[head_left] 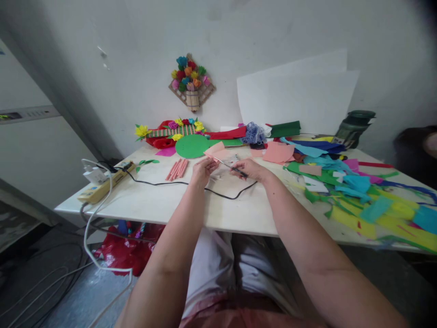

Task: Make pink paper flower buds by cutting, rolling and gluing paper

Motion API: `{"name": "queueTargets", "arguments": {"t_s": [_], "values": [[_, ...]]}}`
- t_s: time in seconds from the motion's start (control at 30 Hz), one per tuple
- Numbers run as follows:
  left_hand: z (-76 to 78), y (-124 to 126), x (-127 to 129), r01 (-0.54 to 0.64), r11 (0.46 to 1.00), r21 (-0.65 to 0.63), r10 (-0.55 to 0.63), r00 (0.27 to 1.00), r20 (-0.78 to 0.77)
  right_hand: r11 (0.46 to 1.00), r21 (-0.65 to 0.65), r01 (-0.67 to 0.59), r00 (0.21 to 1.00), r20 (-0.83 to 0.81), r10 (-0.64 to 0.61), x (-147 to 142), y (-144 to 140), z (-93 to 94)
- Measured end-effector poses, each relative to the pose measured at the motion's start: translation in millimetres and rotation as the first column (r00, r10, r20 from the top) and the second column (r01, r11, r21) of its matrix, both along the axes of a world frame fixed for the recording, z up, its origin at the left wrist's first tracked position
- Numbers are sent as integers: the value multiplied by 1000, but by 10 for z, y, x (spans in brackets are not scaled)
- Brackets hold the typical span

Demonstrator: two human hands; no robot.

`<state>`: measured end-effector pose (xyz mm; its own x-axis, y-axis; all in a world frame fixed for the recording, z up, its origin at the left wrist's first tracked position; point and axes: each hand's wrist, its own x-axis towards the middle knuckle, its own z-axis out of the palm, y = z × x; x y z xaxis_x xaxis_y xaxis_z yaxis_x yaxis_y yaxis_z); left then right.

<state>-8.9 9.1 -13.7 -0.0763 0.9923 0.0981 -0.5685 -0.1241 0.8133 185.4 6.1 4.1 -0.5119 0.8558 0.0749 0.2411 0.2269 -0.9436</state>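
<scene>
My left hand (205, 170) is closed on a piece of peach crepe paper (215, 149) above the middle of the table. In my right hand (248, 169) is a pair of scissors (241, 172), its blades reaching left to the paper's lower edge. Several rolled peach paper sticks (177, 169) lie on the tabletop left of my left hand. Just behind the paper is a green round cutout (191, 146) with a long strip running right. More peach paper (278, 152) lies beyond my right hand.
Coloured paper scraps (362, 191) cover the table's right side, with a dark green bottle (355, 129) behind. A black cable (225, 196) crosses in front of my hands from a yellow power strip (97, 189). A flower-decorated piece (170, 131) lies at the back left.
</scene>
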Motion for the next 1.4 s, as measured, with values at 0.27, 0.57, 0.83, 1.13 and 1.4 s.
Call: {"name": "queueTargets", "arguments": {"t_s": [0.27,0.57,0.83,1.13,1.4], "values": [[1,-24,-2,15,999,28,-15,1000,-9,999,-38,9,1000,6,-9,-2,-62,67],[17,-52,11,12,999,44,-9,998,-61,996,-86,-13,1000,-7,12,1,-93,92],[22,-57,33,-11,1000,28,12,999,-49,999,-48,-2,999,37,3,-6,-106,98],[14,-47,43,-12,999,42,14,998,-54,999,-41,3,1000,27,-2,-19,-82,75],[22,-59,49,-1,999,47,4,998,-68,998,-65,1,1000,8,0,-33,-86,83]]}}
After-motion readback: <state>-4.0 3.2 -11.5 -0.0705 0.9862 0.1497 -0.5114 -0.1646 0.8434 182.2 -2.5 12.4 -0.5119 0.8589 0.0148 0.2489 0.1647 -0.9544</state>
